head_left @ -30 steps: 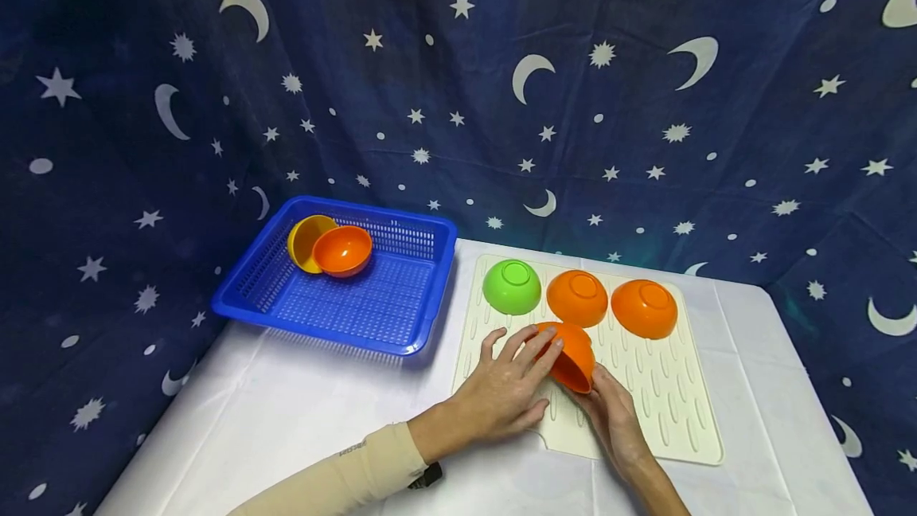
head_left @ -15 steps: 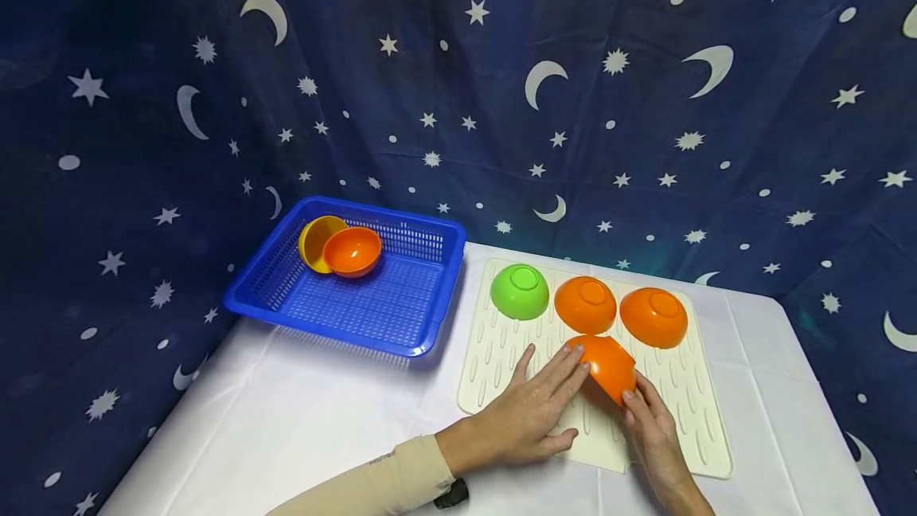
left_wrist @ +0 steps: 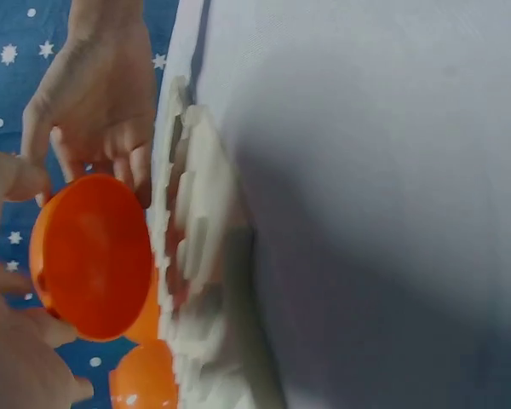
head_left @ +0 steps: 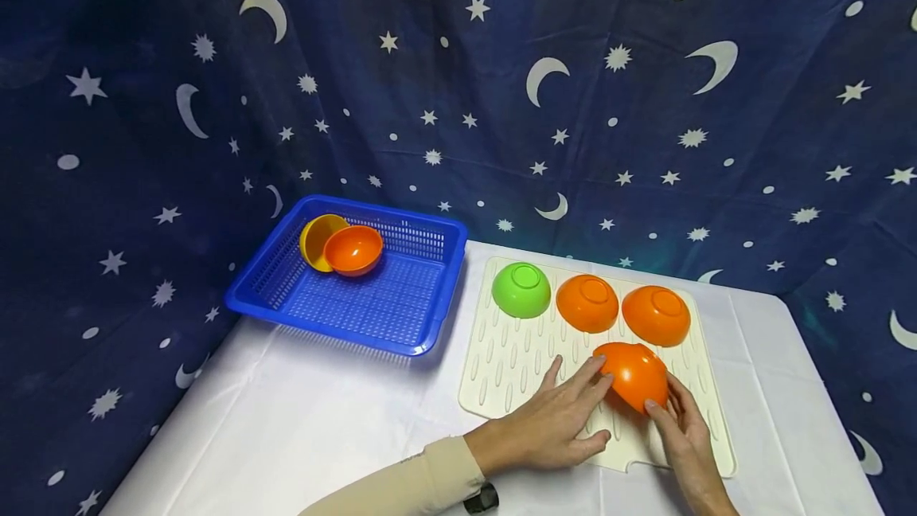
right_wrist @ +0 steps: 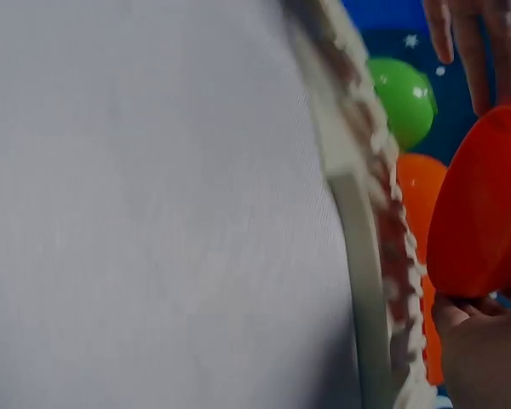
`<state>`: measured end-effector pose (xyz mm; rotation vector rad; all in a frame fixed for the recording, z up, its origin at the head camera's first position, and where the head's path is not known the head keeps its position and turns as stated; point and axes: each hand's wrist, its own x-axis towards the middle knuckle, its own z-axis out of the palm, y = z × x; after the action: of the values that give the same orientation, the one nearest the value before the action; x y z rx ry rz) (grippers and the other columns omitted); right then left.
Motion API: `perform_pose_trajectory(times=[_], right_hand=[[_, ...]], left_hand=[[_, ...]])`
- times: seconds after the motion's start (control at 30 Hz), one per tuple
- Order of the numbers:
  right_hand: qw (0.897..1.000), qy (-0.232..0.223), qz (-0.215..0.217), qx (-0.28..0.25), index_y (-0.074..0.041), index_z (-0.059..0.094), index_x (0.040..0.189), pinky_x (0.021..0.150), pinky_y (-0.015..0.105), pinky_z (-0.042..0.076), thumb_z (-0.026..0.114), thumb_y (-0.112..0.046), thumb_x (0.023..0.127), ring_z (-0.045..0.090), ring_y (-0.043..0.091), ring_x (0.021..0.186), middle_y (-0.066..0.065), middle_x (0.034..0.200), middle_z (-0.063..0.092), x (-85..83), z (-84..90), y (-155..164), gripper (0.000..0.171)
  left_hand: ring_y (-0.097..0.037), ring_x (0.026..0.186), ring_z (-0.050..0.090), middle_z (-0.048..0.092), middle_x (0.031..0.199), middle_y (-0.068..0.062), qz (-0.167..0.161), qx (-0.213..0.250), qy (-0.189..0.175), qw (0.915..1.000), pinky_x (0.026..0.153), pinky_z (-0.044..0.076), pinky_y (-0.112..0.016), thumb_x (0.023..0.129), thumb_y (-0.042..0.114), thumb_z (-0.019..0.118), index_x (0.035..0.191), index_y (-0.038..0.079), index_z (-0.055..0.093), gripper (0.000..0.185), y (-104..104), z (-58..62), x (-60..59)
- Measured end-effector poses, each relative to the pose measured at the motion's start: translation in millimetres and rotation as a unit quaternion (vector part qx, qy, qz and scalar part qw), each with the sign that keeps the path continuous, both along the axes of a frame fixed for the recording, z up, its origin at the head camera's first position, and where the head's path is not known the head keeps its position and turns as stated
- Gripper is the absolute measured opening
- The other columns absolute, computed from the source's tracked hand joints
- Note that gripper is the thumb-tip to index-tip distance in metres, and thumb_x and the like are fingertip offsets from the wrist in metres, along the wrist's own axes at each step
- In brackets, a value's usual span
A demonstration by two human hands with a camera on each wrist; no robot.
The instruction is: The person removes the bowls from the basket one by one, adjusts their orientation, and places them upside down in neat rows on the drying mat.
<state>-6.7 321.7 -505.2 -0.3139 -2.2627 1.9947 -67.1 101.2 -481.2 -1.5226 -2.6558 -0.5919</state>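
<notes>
An orange bowl (head_left: 636, 375) is held tilted above the ribbed cream drying mat (head_left: 501, 365), its opening turned down toward the person. My right hand (head_left: 689, 436) pinches its right rim, thumb outside and fingers under the edge. On the other side my left hand (head_left: 555, 424) has its fingers spread and nearly straight, fingertips at the bowl's left side. The left wrist view shows the inside of the bowl (left_wrist: 98, 256) between both hands. Behind it a green bowl (head_left: 521, 290) and two orange bowls, a middle one (head_left: 587, 303) and a right one (head_left: 656, 315), stand upside down in a row.
A blue perforated basket (head_left: 423, 345) stands at the left of the white-covered table (head_left: 286, 420). Inside it lie a yellow bowl (head_left: 315, 241) and an orange bowl (head_left: 354, 250). A dark curtain with stars and moons (head_left: 458, 102) hangs behind the table edge.
Both hands have moved right across the mat with the orange bowl. The bowl has turned so more of its outside faces up. The left fingers have straightened.
</notes>
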Motion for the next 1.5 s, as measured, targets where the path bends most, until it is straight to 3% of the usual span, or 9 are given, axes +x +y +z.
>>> perform_pose_trajectory(times=[0.3, 0.5, 0.8, 0.9, 1.0, 1.17, 1.23, 1.37, 1.5], right_hand=[[0.998, -0.002, -0.009, 0.055, 0.005, 0.009, 0.159, 0.099, 0.006, 0.033, 0.060, -0.008, 0.102, 0.024, 0.015, 0.147, 0.034, 0.157, 0.014, 5.0, -2.3, 11, 0.077], [0.991, -0.021, -0.006, 0.128, 0.001, 0.007, 0.161, 0.109, 0.011, 0.023, 0.061, -0.013, 0.103, 0.019, 0.006, 0.146, 0.034, 0.161, 0.013, 7.9, -2.5, 25, 0.081], [0.981, -0.070, -0.029, 0.176, 0.002, 0.009, 0.161, 0.110, 0.012, 0.015, 0.070, -0.017, 0.098, 0.007, 0.032, 0.153, 0.032, 0.163, 0.009, 11.2, -6.0, 45, 0.089], [0.980, -0.063, -0.022, 0.189, 0.004, 0.009, 0.160, 0.110, 0.010, 0.012, 0.071, -0.014, 0.097, 0.005, 0.022, 0.153, 0.033, 0.162, 0.009, 12.4, -10.0, 50, 0.090], [0.978, -0.038, -0.015, 0.205, 0.005, 0.011, 0.159, 0.109, 0.007, 0.010, 0.071, -0.007, 0.095, 0.006, 0.000, 0.148, 0.034, 0.162, 0.011, 13.8, -14.1, 55, 0.088], [0.969, 0.005, -0.003, 0.248, 0.009, 0.018, 0.155, 0.105, 0.003, 0.010, 0.069, 0.004, 0.092, 0.014, -0.020, 0.130, 0.038, 0.157, 0.020, 13.5, -16.5, 62, 0.082], [0.964, 0.007, 0.003, 0.264, 0.011, 0.019, 0.154, 0.101, 0.000, 0.010, 0.069, 0.004, 0.091, 0.015, -0.007, 0.143, 0.040, 0.154, 0.023, 12.5, -15.0, 64, 0.080], [0.961, -0.033, 0.023, 0.273, 0.009, 0.014, 0.156, 0.095, -0.003, 0.008, 0.068, -0.005, 0.096, 0.017, 0.045, 0.148, 0.041, 0.155, 0.021, 10.3, -9.1, 68, 0.083], [0.963, -0.049, 0.037, 0.264, 0.005, 0.011, 0.159, 0.095, -0.002, 0.012, 0.067, -0.009, 0.098, 0.021, 0.049, 0.146, 0.041, 0.154, 0.020, 10.3, -6.3, 72, 0.084]], left_hand=[[-0.014, 0.149, 0.019, 0.017, 0.164, -0.007, 0.008, 0.107, -0.133, 0.9853, 0.117, 0.021, -0.027, 0.101, 0.036, 0.057, 0.159, 0.003, 0.028, 0.073, 18, -8.6, 0.2], [-0.015, 0.149, 0.019, 0.010, 0.165, -0.008, 0.003, 0.121, -0.172, 0.9777, 0.115, 0.022, -0.024, 0.100, 0.035, 0.058, 0.159, 0.001, 0.028, 0.073, 33, -14.8, 2.9], [-0.015, 0.144, 0.030, 0.010, 0.165, -0.004, 0.015, 0.083, -0.237, 0.9679, 0.109, 0.031, -0.021, 0.099, 0.039, 0.058, 0.161, 0.007, 0.026, 0.077, 53, -17.6, 8.6], [-0.016, 0.142, 0.034, 0.010, 0.165, -0.003, 0.019, 0.067, -0.260, 0.9631, 0.108, 0.033, -0.021, 0.099, 0.040, 0.059, 0.162, 0.011, 0.026, 0.077, 58, -19.3, 10.2], [-0.015, 0.140, 0.036, 0.012, 0.164, -0.004, 0.018, 0.047, -0.269, 0.9617, 0.107, 0.033, -0.020, 0.098, 0.040, 0.059, 0.161, 0.013, 0.028, 0.076, 63, -21.1, 11.3], [-0.012, 0.142, 0.032, 0.013, 0.165, -0.005, 0.006, 0.004, -0.255, 0.9669, 0.107, 0.029, -0.016, 0.098, 0.043, 0.059, 0.159, 0.013, 0.034, 0.073, 70, -21.9, 11.8], [-0.012, 0.144, 0.028, 0.013, 0.165, -0.005, 0.001, -0.011, -0.244, 0.9697, 0.109, 0.027, -0.017, 0.098, 0.045, 0.059, 0.159, 0.013, 0.036, 0.072, 72, -21.9, 11.7], [-0.013, 0.148, 0.021, 0.010, 0.167, -0.008, -0.019, -0.048, -0.226, 0.9728, 0.114, 0.022, -0.022, 0.099, 0.047, 0.057, 0.157, 0.018, 0.042, 0.066, 72, -20.7, 11.9], [-0.009, 0.147, 0.019, 0.007, 0.168, -0.010, -0.037, -0.083, -0.207, 0.9741, 0.116, 0.018, -0.025, 0.100, 0.049, 0.055, 0.156, 0.024, 0.043, 0.062, 72, -20.6, 13.6]])
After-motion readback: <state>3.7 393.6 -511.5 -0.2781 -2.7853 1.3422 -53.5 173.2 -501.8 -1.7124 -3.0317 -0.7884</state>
